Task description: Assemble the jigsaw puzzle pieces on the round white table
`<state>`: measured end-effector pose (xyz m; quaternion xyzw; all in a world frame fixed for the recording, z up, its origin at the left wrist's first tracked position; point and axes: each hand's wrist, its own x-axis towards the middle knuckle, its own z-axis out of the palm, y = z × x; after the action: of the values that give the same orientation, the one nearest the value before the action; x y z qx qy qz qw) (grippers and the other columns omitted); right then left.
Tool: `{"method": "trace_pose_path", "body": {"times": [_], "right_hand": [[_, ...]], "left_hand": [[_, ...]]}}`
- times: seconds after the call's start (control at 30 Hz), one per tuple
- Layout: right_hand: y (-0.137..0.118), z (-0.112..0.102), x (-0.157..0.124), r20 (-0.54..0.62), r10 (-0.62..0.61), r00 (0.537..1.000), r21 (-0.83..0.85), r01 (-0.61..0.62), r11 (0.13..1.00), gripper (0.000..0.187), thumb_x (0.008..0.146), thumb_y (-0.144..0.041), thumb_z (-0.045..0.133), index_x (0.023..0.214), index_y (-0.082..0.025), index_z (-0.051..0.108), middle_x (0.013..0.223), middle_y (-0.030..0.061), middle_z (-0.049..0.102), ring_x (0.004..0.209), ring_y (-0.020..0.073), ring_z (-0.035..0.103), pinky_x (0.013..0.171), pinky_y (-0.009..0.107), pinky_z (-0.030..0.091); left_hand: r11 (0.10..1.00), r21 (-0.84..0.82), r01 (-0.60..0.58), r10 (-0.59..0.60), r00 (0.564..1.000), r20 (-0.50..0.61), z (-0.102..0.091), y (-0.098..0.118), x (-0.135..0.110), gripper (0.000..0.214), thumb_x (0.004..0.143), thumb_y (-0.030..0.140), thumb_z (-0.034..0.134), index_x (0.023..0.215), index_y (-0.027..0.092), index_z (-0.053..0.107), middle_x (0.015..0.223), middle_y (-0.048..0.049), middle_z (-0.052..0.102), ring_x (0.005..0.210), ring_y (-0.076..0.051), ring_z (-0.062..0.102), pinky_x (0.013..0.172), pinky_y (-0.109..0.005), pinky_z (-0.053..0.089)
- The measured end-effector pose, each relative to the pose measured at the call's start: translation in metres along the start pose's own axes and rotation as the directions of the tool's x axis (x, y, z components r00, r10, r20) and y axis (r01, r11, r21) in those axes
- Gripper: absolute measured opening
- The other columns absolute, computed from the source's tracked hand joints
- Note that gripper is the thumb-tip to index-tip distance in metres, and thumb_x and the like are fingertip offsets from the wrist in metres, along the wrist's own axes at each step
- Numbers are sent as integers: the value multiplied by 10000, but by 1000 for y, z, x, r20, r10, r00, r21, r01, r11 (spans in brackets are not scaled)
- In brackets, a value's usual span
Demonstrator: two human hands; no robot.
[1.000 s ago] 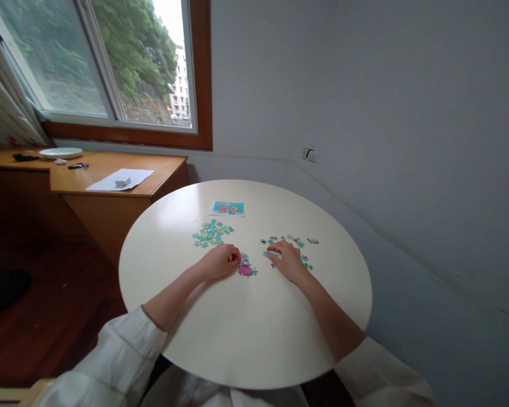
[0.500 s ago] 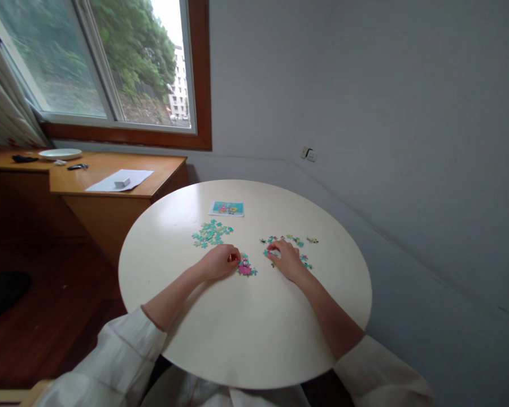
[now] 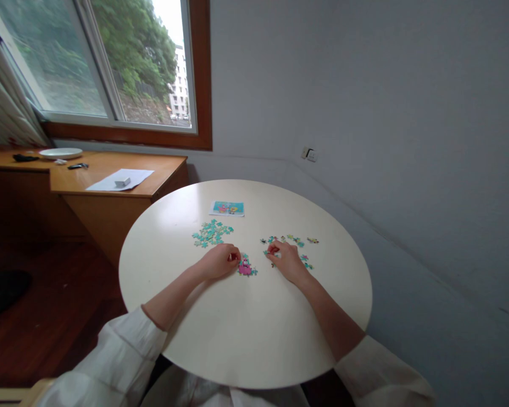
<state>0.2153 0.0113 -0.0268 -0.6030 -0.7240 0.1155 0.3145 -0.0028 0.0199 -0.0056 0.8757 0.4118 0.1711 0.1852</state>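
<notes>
My left hand [image 3: 220, 262] rests on the round white table [image 3: 237, 328] with its fingers curled, fingertips touching a small joined pink and teal puzzle cluster [image 3: 246, 268]. My right hand [image 3: 286, 258] lies among scattered loose puzzle pieces [image 3: 299, 242], its fingertips pinched together on a small piece that I cannot make out clearly. A heap of teal puzzle pieces [image 3: 212, 232] lies just beyond my left hand. A small reference picture card [image 3: 227, 208] lies farther back on the table.
A wooden desk [image 3: 110, 192] stands at the left under the window [image 3: 110, 62], carrying a white plate [image 3: 60, 153], a paper sheet [image 3: 121, 179] and small dark items. A grey wall with a socket [image 3: 309, 154] runs behind and to the right.
My right hand's fingertips have drawn slightly together and shifted a little to the left among the loose pieces. My left hand has stayed in place.
</notes>
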Motion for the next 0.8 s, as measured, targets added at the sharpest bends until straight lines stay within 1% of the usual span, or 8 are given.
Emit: {"method": "trace_pose_path", "body": {"times": [0.2, 0.4, 0.67, 0.8], "right_hand": [[-1, -1, 0, -27, -9, 1000, 116, 12, 993, 22, 678, -192, 571, 699, -189, 575, 710, 4, 631, 700, 140, 578, 760, 304, 405], [-4, -1, 1, -52, 8, 999, 217, 4, 976, 71, 697, -192, 538, 731, -173, 598, 730, 24, 649, 699, 142, 595, 747, 290, 427], [-1, 3, 0, -65, -12, 998, 214, 26, 976, 100, 724, -212, 532, 762, -180, 619, 722, 21, 660, 704, 147, 603, 747, 292, 432], [-5, 4, -2, -53, -19, 998, 227, 31, 974, 115, 734, -231, 528, 778, -179, 621, 754, 33, 664, 716, 151, 603, 731, 292, 440]], "left_hand": [[1000, -6, 6, -6, 1000, -4, 1, -1, 0, 212, 688, 175, 435, 729, 162, 643, 701, -20, 600, 593, -115, 502, 568, -199, 377], [1000, -13, 5, -5, 1000, -8, 0, -2, 0, 214, 685, 175, 430, 724, 163, 640, 698, -16, 597, 592, -114, 499, 565, -199, 376], [999, -34, -6, 5, 999, -37, 2, -3, 1, 209, 703, 178, 427, 722, 159, 634, 704, -17, 593, 590, -109, 489, 577, -203, 377], [999, -54, 0, -3, 999, -51, 1, -1, 0, 209, 711, 175, 427, 729, 152, 634, 710, -22, 594, 598, -108, 489, 586, -204, 383]]}}
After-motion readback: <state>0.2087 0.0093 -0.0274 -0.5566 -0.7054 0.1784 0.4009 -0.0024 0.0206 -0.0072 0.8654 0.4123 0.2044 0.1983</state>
